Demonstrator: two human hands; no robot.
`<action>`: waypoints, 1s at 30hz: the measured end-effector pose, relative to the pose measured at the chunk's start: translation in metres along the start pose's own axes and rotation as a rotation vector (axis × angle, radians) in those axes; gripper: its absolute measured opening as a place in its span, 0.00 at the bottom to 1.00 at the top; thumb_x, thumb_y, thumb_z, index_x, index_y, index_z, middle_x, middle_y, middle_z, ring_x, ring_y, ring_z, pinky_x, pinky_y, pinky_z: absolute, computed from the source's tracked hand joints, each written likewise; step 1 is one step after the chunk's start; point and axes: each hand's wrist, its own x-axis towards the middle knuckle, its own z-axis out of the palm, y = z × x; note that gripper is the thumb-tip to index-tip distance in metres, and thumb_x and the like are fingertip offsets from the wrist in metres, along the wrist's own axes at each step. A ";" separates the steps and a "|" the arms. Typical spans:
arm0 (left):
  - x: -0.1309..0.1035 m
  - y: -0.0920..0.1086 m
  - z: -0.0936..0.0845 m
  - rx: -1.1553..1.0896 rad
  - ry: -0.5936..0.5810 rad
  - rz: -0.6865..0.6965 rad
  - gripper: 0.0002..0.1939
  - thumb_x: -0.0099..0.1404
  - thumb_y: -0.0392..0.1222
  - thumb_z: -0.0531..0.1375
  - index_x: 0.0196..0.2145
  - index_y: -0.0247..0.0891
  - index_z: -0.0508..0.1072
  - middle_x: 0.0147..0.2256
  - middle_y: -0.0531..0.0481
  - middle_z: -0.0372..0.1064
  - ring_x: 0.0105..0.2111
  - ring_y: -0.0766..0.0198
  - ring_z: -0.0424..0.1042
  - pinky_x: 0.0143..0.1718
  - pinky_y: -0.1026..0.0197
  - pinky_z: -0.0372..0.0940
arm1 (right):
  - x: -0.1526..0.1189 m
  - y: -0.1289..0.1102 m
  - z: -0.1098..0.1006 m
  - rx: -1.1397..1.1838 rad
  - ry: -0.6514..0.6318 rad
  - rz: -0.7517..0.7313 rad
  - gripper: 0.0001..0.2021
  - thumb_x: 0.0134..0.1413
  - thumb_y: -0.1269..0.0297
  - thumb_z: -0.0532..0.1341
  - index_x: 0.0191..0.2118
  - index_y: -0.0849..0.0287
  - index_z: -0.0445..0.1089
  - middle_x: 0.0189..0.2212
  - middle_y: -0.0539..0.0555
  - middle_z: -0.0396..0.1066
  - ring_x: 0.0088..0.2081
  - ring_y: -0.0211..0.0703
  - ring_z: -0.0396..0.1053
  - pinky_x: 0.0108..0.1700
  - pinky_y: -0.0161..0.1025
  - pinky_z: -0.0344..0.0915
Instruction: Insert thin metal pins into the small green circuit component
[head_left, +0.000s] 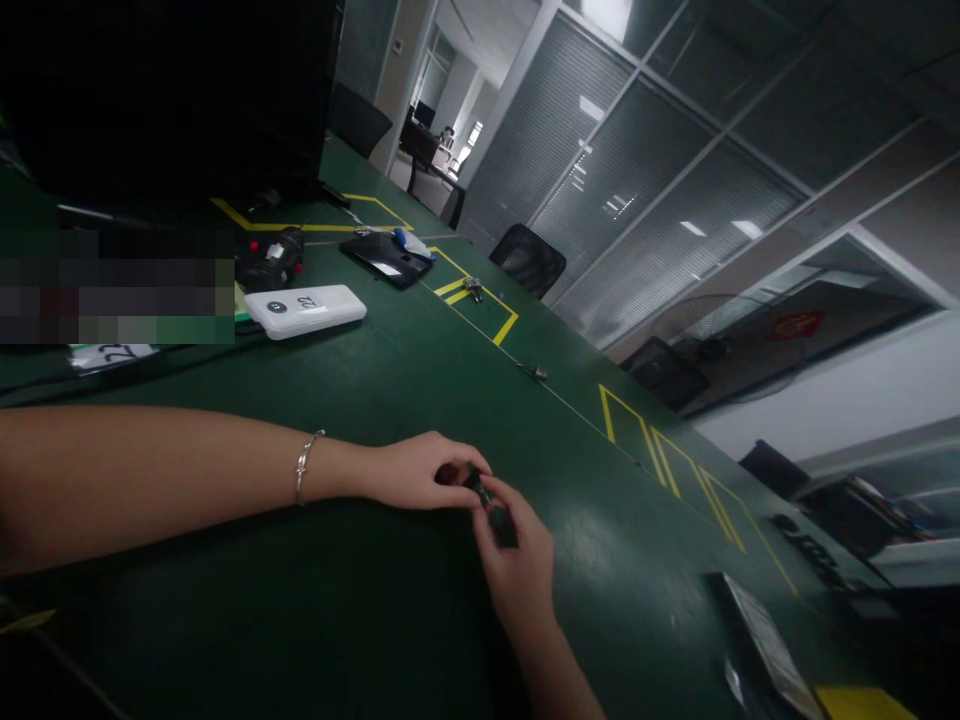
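My left hand [424,470], with a silver bracelet on its wrist, reaches in from the left over the green table [360,380]. Its thumb and fingers pinch one end of a small dark object [501,522]. My right hand [525,560] comes from the lower right, and its thumb and fingers close around the same object. The fingertips of both hands almost meet. What the object is cannot be made out, as it is dark and partly covered by the fingers.
A white device [326,312], a black tablet-like item [386,258] and a black item with red parts [274,258] lie at the upper left. Small metal parts [472,290] sit farther back. A flat framed item [765,640] is at the lower right.
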 end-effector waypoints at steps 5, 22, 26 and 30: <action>0.001 0.000 0.000 -0.076 0.003 0.007 0.16 0.65 0.40 0.59 0.50 0.37 0.70 0.30 0.52 0.69 0.29 0.64 0.69 0.31 0.64 0.63 | 0.000 0.000 -0.001 0.007 0.012 -0.050 0.11 0.57 0.69 0.59 0.47 0.58 0.69 0.40 0.56 0.74 0.38 0.43 0.73 0.38 0.36 0.69; 0.005 0.001 0.004 -0.190 0.028 -0.130 0.12 0.55 0.32 0.61 0.39 0.34 0.74 0.28 0.54 0.67 0.27 0.66 0.66 0.30 0.65 0.62 | 0.003 0.002 0.001 0.061 0.082 -0.007 0.15 0.55 0.69 0.60 0.49 0.58 0.67 0.31 0.51 0.72 0.31 0.40 0.72 0.35 0.34 0.68; 0.006 0.002 0.004 -0.165 0.034 -0.131 0.13 0.54 0.32 0.60 0.40 0.33 0.73 0.28 0.54 0.67 0.27 0.66 0.66 0.30 0.65 0.62 | 0.002 0.006 0.001 0.058 0.093 0.018 0.14 0.56 0.68 0.60 0.49 0.59 0.68 0.30 0.51 0.72 0.31 0.40 0.72 0.35 0.34 0.68; 0.006 0.004 0.002 -0.138 0.024 -0.141 0.12 0.55 0.33 0.60 0.40 0.33 0.73 0.29 0.53 0.67 0.28 0.65 0.66 0.30 0.64 0.62 | 0.002 0.006 -0.001 0.067 0.079 0.020 0.12 0.56 0.68 0.60 0.47 0.58 0.69 0.32 0.52 0.73 0.31 0.40 0.72 0.35 0.34 0.68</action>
